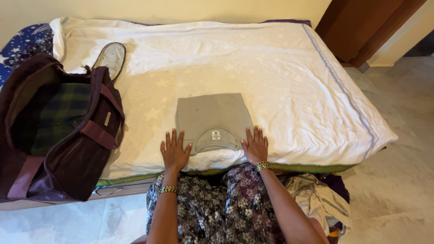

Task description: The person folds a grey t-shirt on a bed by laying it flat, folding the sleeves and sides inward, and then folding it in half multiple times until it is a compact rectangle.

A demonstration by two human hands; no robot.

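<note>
The folded grey T-shirt [213, 118] lies flat on the white bed sheet [280, 81], near the bed's front edge, collar toward the person. The left hand [174, 151] rests palm-down, fingers spread, touching the shirt's left edge. The right hand [255, 145] lies flat likewise at its right edge. Neither hand grips anything. A dark maroon bag [68, 149] stands unzipped at the left.

A folded grey garment [213, 118] of matt, smooth knit cloth was noted on a cream bed sheet [271, 72] of soft, faintly creased woven fabric. A dark maroon bag [77, 153] of dull cloth with a plaid lining was recorded. Shiny metal bangles [262, 166] and a glossy, polished stone floor [398, 190] were observed.
</note>
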